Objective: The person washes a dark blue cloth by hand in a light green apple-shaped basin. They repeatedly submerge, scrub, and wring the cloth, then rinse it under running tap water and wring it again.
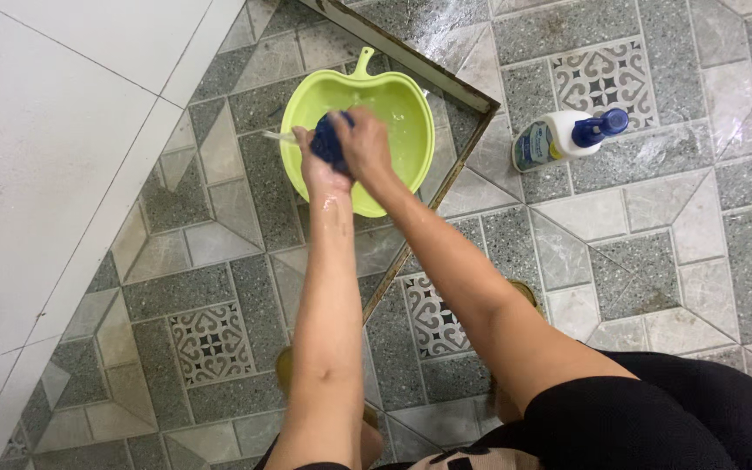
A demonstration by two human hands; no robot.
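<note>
Blue cloth (331, 139) soft, wet, likely slippery; left hand (317, 165) and right hand (364, 144) fingers clamped round it over green basin (411, 152)

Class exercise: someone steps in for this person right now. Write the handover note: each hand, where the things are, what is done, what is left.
Left hand: closed on the dark blue item, over the green basin; a thin pale stick pokes out beside it.
Right hand: gripping the same blue item from the other side.
Basin: apple-shaped, on the patterned tile floor, with soapy-looking water inside.
White pump bottle with a blue top lies on its side to the right, out of the hands.
Done: item and forearms look wet.
Left: item not yet set down; bottle still lying on the floor.
</note>
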